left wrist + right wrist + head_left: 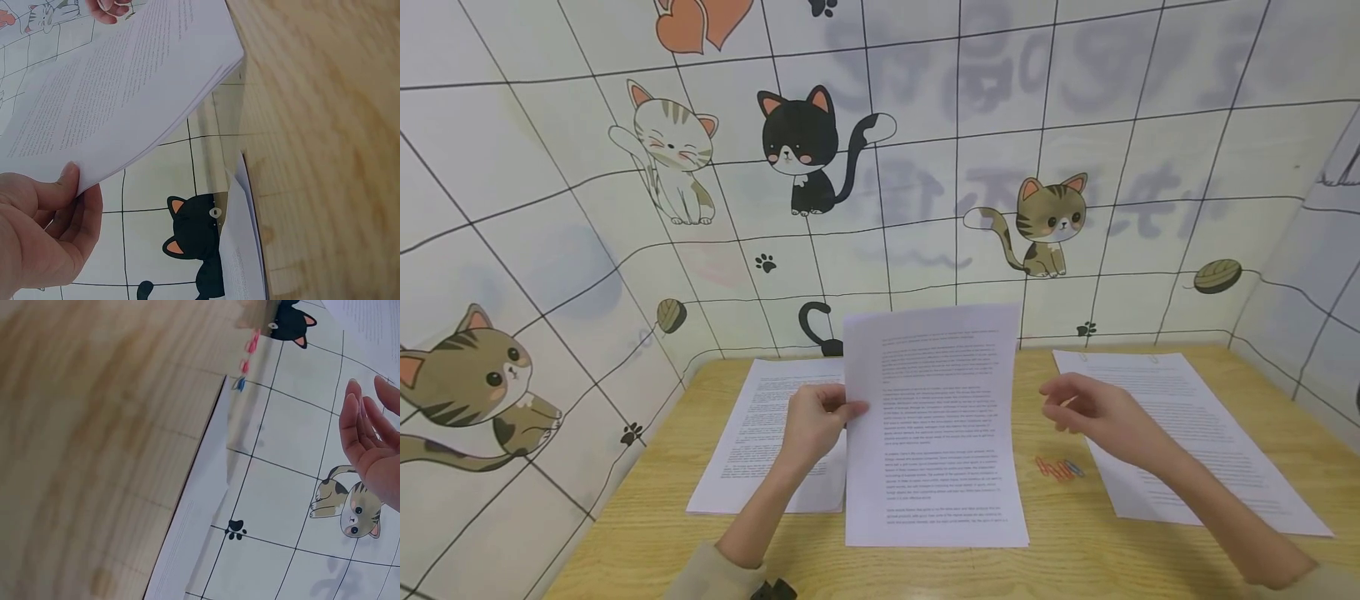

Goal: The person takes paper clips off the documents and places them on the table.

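Observation:
My left hand (817, 423) pinches the left edge of a stack of printed sheets (936, 433), thumb on the front face. The sheets stand upright at the middle of the wooden table, text facing me; in the left wrist view several page edges show along their lower side. My right hand (1093, 417) hovers to the right of the sheets, fingers loosely bent and holding nothing. Just below it on the table lie several red and blue paper clips (1060, 469).
A printed stack (767, 433) lies on the left of the table (625, 533), partly behind the held sheets. Another printed stack (1195, 450), with paper clips on its top edge, lies at the right. A wall (925, 250) with cat drawings rises behind.

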A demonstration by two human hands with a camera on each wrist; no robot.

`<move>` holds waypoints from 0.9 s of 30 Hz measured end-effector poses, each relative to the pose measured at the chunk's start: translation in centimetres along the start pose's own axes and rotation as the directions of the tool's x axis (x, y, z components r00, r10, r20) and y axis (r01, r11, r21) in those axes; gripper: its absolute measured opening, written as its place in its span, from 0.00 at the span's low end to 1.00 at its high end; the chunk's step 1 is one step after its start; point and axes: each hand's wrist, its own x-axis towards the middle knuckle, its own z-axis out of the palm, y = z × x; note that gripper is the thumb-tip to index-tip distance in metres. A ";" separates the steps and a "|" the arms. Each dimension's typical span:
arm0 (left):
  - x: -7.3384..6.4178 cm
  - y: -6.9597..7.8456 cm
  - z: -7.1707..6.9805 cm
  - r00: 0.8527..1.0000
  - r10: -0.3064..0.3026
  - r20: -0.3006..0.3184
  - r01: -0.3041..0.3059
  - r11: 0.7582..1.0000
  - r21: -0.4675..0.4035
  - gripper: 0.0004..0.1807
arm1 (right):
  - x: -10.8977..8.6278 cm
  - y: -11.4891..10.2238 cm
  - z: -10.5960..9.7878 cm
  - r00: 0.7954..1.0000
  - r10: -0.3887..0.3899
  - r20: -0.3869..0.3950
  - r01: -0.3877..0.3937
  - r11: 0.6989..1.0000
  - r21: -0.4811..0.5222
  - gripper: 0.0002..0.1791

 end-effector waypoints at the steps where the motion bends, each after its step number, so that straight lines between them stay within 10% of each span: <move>1: 0.0 0.0 0.0 1.000 -0.002 0.001 0.002 1.000 -0.006 0.03 | 0.1 -0.2 0.1 1.000 -0.004 -0.004 0.004 1.000 0.009 0.14; 27: 0.1 -0.2 0.0 1.000 -0.017 0.001 0.017 0.999 -0.049 0.03 | 2.1 -2.5 2.8 0.998 -0.048 0.041 0.037 0.972 0.234 0.06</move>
